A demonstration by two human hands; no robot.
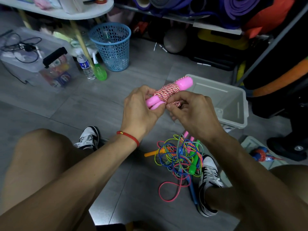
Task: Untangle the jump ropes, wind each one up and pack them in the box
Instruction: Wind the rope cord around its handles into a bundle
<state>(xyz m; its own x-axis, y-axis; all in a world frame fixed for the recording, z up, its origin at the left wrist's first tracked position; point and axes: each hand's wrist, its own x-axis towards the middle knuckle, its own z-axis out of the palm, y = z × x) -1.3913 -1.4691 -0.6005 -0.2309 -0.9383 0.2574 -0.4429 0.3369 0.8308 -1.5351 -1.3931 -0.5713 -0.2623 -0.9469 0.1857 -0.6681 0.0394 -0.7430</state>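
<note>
A jump rope with pink handles point(184, 82) is held above the floor, its red-and-white cord point(166, 93) wound around both handles. My left hand point(141, 109) grips the near ends of the handles. My right hand point(191, 109) pinches the loose end of the cord beside the bundle. Just behind them stands the grey open box point(233, 104). On the floor between my feet lies a tangled pile of jump ropes point(180, 157) in blue, yellow, pink and green, with green and orange handles. A wound rope with blue handles point(260, 155) lies at the right on a lid.
A blue mesh bin point(111, 45) stands at the back, with a water bottle point(85, 65) and a green spray bottle point(99, 70) beside it. A clear storage tub point(38, 64) sits at the left. My shoes point(208, 179) flank the pile. Shelves with rolled mats fill the back right.
</note>
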